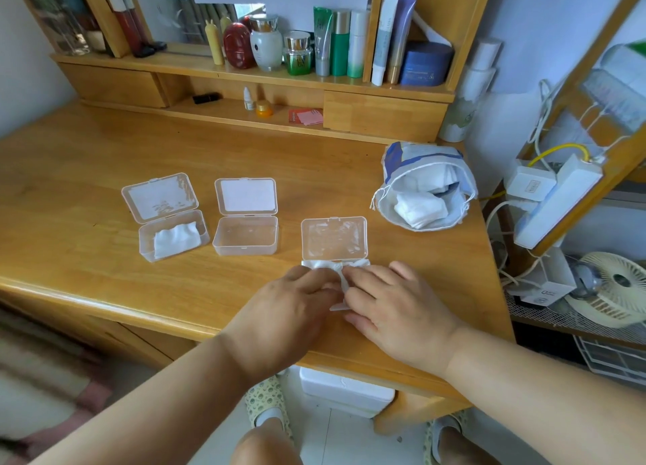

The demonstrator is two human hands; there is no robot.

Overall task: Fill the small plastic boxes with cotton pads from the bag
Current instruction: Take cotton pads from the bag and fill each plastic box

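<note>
Both hands work over the nearest box: the left hand [297,298] and the right hand [391,300] meet above its tray, fingers curled down onto the white cotton pads [327,265] and pressing or pinching them in; the exact grip is hidden beneath the knuckles. Taking that nearest box [334,241] as the landmark, with its clear lid standing open just behind the hands, the far-left box [171,234] lies well to its left on the worktop [87,171], lid open, with a loose wad of pads covering roughly the right part of its tray. Between the two sits the middle box [246,234], open as well and holding nothing. To the right of the landmark and a little farther back, the drawstring bag [424,185] lies on its side with its mouth facing the person, pads showing inside. By my judgement the task is about halfway: one box partly loaded, one being packed now, one untouched, no lid closed, and plenty of pads left in the bag
</note>
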